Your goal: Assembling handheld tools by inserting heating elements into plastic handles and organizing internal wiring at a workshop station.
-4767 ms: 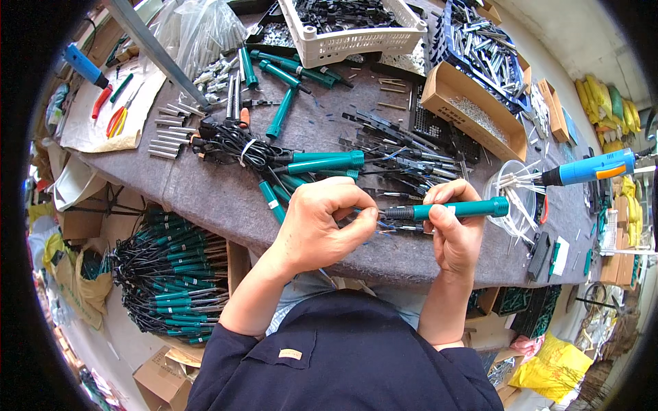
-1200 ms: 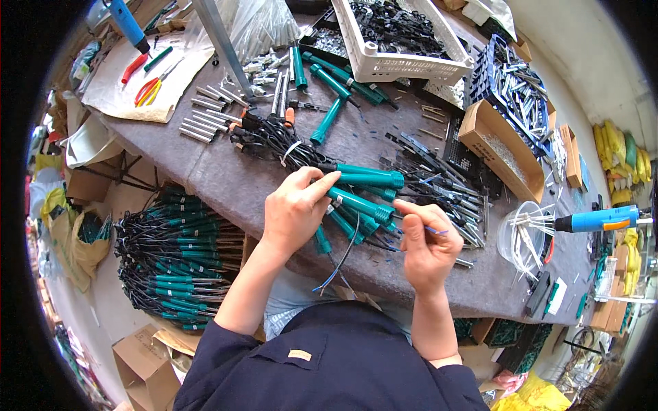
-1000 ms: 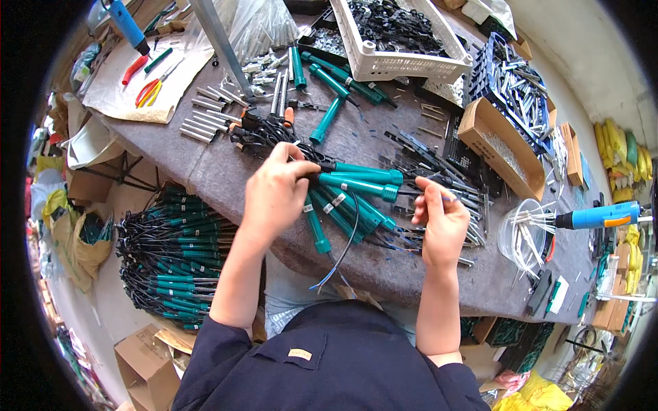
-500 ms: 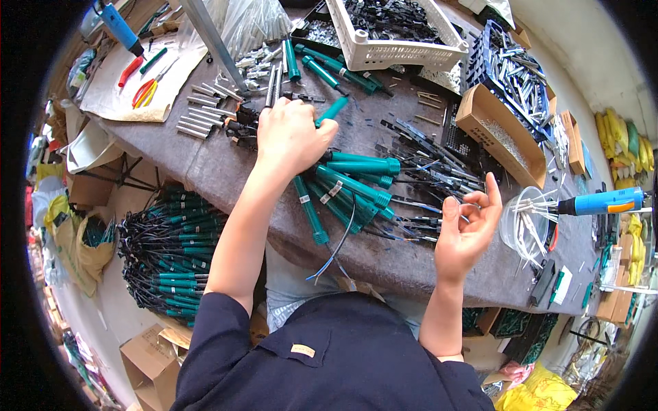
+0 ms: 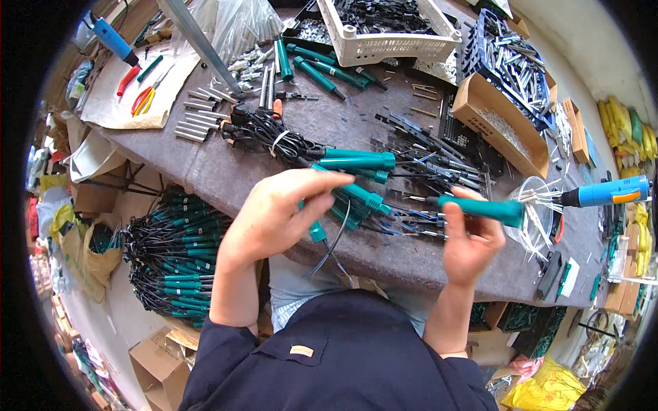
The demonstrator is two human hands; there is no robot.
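In my right hand (image 5: pixel 469 250) a green plastic tube (image 5: pixel 485 211) with a wider end is gripped between thumb and fingers. It lies level above the table, its wider end pointing right. My left hand (image 5: pixel 277 216) hovers over the near edge of a bunch of green tubes (image 5: pixel 363 196), fingers stretched and thumb apart, slightly blurred. Nothing shows in it; it covers part of the bunch. Black cables (image 5: pixel 271 133) with a pale tie run from that bunch. Right of the bunch lies a pile of thin black and metal parts with wires (image 5: pixel 439 161).
A white crate (image 5: pixel 397 46) of black parts stands at the back, beside a cardboard box (image 5: pixel 500 127) and a blue crate (image 5: pixel 510 65) of metal pieces. At right, a blue tool (image 5: pixel 606 193) reaches over a clear tub (image 5: pixel 531 229). Bundled green tubes (image 5: pixel 181 257) sit below, left.
My left hand has come back toward me from the cables. My right hand, holding nothing visible before, now has a green tube. One tube by the left hand is gone from there.
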